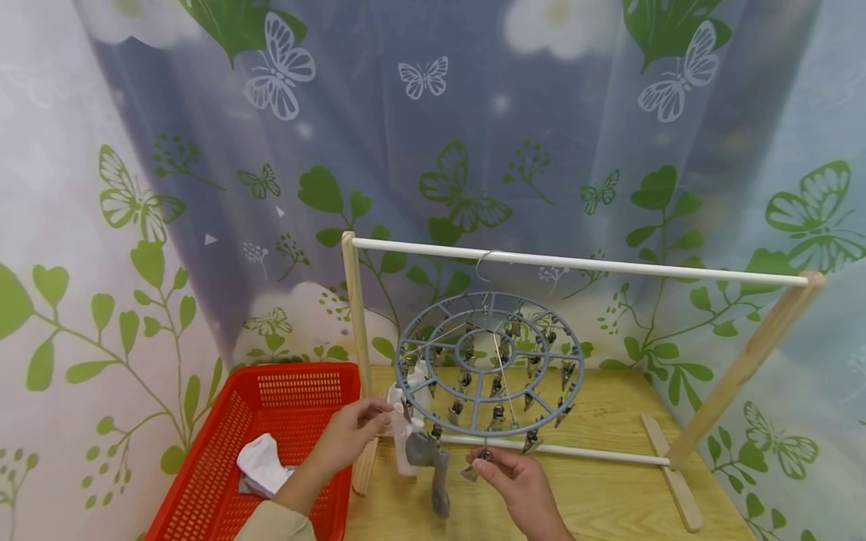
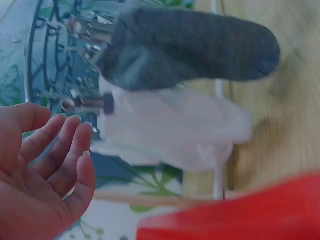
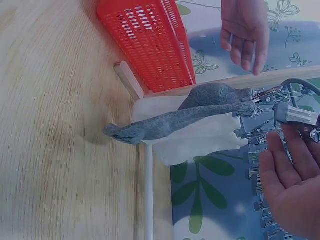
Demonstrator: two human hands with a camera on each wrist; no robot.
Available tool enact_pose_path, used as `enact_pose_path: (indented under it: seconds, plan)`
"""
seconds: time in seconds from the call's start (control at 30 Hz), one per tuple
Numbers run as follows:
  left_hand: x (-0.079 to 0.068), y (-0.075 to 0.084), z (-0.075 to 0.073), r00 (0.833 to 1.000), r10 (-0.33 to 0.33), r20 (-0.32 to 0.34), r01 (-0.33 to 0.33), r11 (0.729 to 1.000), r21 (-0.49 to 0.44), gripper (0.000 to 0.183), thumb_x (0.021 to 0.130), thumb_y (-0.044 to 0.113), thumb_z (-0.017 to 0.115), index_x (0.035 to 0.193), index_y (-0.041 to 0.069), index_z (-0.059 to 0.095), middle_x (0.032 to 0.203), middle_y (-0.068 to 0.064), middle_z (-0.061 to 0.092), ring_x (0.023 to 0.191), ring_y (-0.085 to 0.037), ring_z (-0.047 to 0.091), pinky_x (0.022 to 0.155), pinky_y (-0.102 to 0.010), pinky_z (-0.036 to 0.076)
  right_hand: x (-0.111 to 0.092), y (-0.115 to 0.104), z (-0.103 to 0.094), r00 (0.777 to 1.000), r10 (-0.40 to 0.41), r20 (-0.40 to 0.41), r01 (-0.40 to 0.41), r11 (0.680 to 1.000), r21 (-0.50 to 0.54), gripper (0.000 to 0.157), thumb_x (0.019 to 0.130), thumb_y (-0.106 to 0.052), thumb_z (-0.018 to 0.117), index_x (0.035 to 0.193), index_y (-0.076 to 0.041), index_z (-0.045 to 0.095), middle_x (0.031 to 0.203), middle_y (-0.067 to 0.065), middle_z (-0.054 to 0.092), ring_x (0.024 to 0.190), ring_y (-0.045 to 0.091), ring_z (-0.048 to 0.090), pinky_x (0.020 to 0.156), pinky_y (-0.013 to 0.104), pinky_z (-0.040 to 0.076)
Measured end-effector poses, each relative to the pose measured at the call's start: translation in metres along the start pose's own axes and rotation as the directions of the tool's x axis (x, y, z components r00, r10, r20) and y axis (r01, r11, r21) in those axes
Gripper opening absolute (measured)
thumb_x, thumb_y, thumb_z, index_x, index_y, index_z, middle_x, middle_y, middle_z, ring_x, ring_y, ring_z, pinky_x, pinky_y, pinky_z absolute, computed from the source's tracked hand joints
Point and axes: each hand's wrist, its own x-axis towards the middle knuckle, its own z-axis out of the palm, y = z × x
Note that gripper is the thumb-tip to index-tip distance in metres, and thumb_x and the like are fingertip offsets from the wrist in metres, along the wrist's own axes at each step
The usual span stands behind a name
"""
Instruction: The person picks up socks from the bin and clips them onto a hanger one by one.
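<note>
A round grey clip hanger (image 1: 489, 433) hangs by its hook from a white rod. White socks (image 2: 165, 125) and grey socks (image 3: 170, 122) dangle from clips at its left front side. My right hand (image 1: 521, 485) pinches a metal clip (image 1: 471, 472) at the front of the ring between thumb and fingers; this clip carries no sock. Loosely bent and holding nothing, my left hand (image 1: 348, 436) is beside the white socks, its fingertips apart from the clips in the left wrist view.
Left of the rack stands a red basket (image 1: 186, 481) with a white sock (image 1: 264, 464) and something grey in it. The rack has wooden posts (image 1: 744, 368), an upper rod (image 1: 575, 260) and a lower rod (image 1: 595, 454). It stands on a wooden table (image 1: 609, 496) before a patterned curtain.
</note>
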Motion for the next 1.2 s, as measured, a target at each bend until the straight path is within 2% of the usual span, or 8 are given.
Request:
enact_pose_path:
  seconds: [0.2, 0.47, 0.63, 0.77, 0.87, 1.07, 1.13, 1.2]
  plan:
    - [0.0, -0.015, -0.013, 0.997, -0.044, -0.062, 0.049, 0.995, 0.087, 0.015, 0.096, 0.016, 0.061, 0.107, 0.008, 0.067, 0.088, 0.0, 0.066, 0.078, -0.015, 0.061, 0.069, -0.029, 0.049, 0.0, 0.002, 0.001, 0.999, 0.016, -0.036, -0.016, 1.0, -0.009, 0.037, 0.094, -0.024, 0.065, 0.119, 0.003, 0.066, 0.116, 0.015, 0.068, 0.106, 0.015, 0.065, 0.093, 0.038, 0.051]
    - [0.002, -0.019, -0.02, 0.984, -0.104, -0.147, 0.131, 0.973, 0.188, 0.01, 0.094, 0.013, 0.064, 0.103, 0.009, 0.068, 0.087, 0.001, 0.066, 0.079, -0.016, 0.059, 0.07, -0.033, 0.048, -0.003, 0.001, 0.001, 0.996, -0.037, -0.081, 0.032, 0.998, -0.062, 0.04, 0.093, -0.028, 0.065, 0.118, 0.002, 0.067, 0.114, 0.014, 0.069, 0.104, 0.013, 0.066, 0.091, 0.031, 0.051]
    - [0.001, -0.028, -0.036, 0.977, -0.127, -0.169, 0.173, 0.938, 0.3, 0.012, 0.094, 0.012, 0.063, 0.104, 0.005, 0.067, 0.096, -0.004, 0.067, 0.089, -0.022, 0.062, 0.077, -0.043, 0.051, -0.004, 0.001, 0.002, 0.992, -0.066, -0.104, 0.06, 0.996, -0.06, 0.037, 0.093, -0.025, 0.065, 0.116, 0.003, 0.067, 0.112, 0.016, 0.069, 0.103, 0.011, 0.066, 0.091, 0.029, 0.051]
    - [0.001, -0.04, -0.053, 0.972, -0.168, -0.166, 0.218, 0.908, 0.357, 0.015, 0.094, 0.011, 0.062, 0.106, 0.003, 0.065, 0.098, -0.008, 0.067, 0.089, -0.026, 0.062, 0.074, -0.045, 0.051, -0.004, 0.002, 0.001, 0.992, -0.071, -0.106, 0.064, 0.995, -0.072, 0.036, 0.093, -0.026, 0.066, 0.114, 0.003, 0.068, 0.11, 0.015, 0.07, 0.101, 0.01, 0.066, 0.091, 0.029, 0.051]
    - [-0.001, -0.052, -0.063, 0.96, -0.217, -0.178, 0.27, 0.886, 0.377, 0.021, 0.093, 0.012, 0.063, 0.111, 0.001, 0.063, 0.099, -0.014, 0.066, 0.088, -0.03, 0.062, 0.073, -0.047, 0.05, -0.004, 0.003, 0.001, 0.992, -0.081, -0.101, 0.073, 0.994, -0.084, 0.035, 0.093, -0.025, 0.066, 0.114, 0.003, 0.069, 0.109, 0.015, 0.071, 0.101, 0.01, 0.067, 0.09, 0.03, 0.052]
    - [-0.014, -0.081, -0.075, 0.942, -0.289, -0.171, 0.335, 0.838, 0.431, 0.041, 0.092, 0.014, 0.063, 0.127, -0.005, 0.051, 0.116, -0.031, 0.059, 0.1, -0.043, 0.06, 0.079, -0.052, 0.049, -0.006, 0.003, 0.002, 0.994, -0.076, -0.084, 0.067, 0.992, -0.106, 0.035, 0.093, -0.027, 0.066, 0.114, 0.0, 0.069, 0.109, 0.013, 0.071, 0.1, 0.01, 0.067, 0.087, 0.03, 0.053]
    - [-0.018, -0.089, -0.078, 0.932, -0.322, -0.168, 0.363, 0.82, 0.442, 0.046, 0.092, 0.016, 0.062, 0.13, -0.007, 0.047, 0.119, -0.035, 0.056, 0.099, -0.044, 0.059, 0.078, -0.052, 0.048, -0.007, 0.004, 0.002, 0.994, -0.076, -0.085, 0.067, 0.993, -0.098, 0.035, 0.093, -0.027, 0.066, 0.114, 0.0, 0.069, 0.109, 0.014, 0.071, 0.1, 0.01, 0.067, 0.088, 0.031, 0.053]
    - [-0.023, -0.096, -0.082, 0.912, -0.374, -0.166, 0.409, 0.801, 0.437, 0.051, 0.091, 0.018, 0.061, 0.131, -0.008, 0.045, 0.12, -0.037, 0.054, 0.096, -0.043, 0.059, 0.075, -0.05, 0.048, -0.007, 0.004, 0.002, 0.993, -0.081, -0.088, 0.072, 0.993, -0.095, 0.035, 0.093, -0.027, 0.066, 0.114, 0.0, 0.069, 0.109, 0.014, 0.07, 0.1, 0.011, 0.067, 0.088, 0.031, 0.053]
